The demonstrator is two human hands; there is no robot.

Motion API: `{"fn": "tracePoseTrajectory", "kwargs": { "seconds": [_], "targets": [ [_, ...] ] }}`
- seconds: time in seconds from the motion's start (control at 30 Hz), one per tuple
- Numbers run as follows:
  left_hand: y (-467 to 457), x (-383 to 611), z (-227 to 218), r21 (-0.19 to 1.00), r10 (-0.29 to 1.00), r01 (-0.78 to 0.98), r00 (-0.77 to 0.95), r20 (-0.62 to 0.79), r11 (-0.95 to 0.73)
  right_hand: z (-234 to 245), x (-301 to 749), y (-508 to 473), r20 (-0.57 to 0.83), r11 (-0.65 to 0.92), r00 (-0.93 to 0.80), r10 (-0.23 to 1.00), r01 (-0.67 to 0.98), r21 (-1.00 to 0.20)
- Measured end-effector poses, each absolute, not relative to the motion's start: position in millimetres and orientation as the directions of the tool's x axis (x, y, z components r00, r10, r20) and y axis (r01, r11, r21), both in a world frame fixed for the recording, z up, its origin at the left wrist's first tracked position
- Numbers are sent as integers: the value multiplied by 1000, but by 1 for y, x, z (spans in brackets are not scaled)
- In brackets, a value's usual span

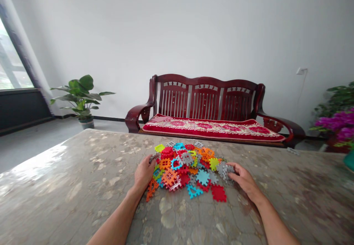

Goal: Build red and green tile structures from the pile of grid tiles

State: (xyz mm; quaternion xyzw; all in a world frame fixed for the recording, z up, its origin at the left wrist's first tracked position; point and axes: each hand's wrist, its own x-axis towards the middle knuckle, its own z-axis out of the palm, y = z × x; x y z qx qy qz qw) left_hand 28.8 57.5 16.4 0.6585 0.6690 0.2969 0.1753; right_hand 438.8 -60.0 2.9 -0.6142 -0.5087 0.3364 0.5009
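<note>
A heap of plastic interlocking tiles with notched edges lies on the table in red, orange, blue, green and grey. My left hand is at the left side of the heap, its fingers closed on a grey tile. At the right side, my right hand has thumb and fingers closed on grey tiles; how many is unclear. An orange tile and a light blue tile lie between the hands. Nearest to me on the right is a flat red tile.
A patterned cloth covers the table. One grey piece lies apart near the far right edge. Behind stands a dark red wooden bench. A potted plant is at left, purple flowers at right.
</note>
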Motion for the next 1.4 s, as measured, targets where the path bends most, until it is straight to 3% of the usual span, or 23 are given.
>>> {"fn": "tracePoseTrajectory", "kwargs": {
  "seconds": [0.23, 0.4, 0.7, 1.0, 1.4],
  "targets": [
    [62, 24, 5, 792, 962, 589, -85, 260, -162, 13, 432, -64, 77, 3, 280, 957, 255, -967],
    [64, 24, 1, 859, 965, 491, -120, 235, -148, 16, 430, -65, 82, 6, 286, 955, 256, -967],
    [65, 26, 2, 802, 930, 533, -72, 360, -269, 13, 434, -64, 88, 9, 321, 943, 240, -971],
    [64, 30, -1, 821, 902, 423, -17, 430, -384, 12, 435, -64, 112, 23, 324, 940, 269, -963],
    [65, 27, 0, 829, 911, 469, -111, 398, -305, 7, 438, -63, 134, 43, 392, 910, 232, -972]
  ]
}}
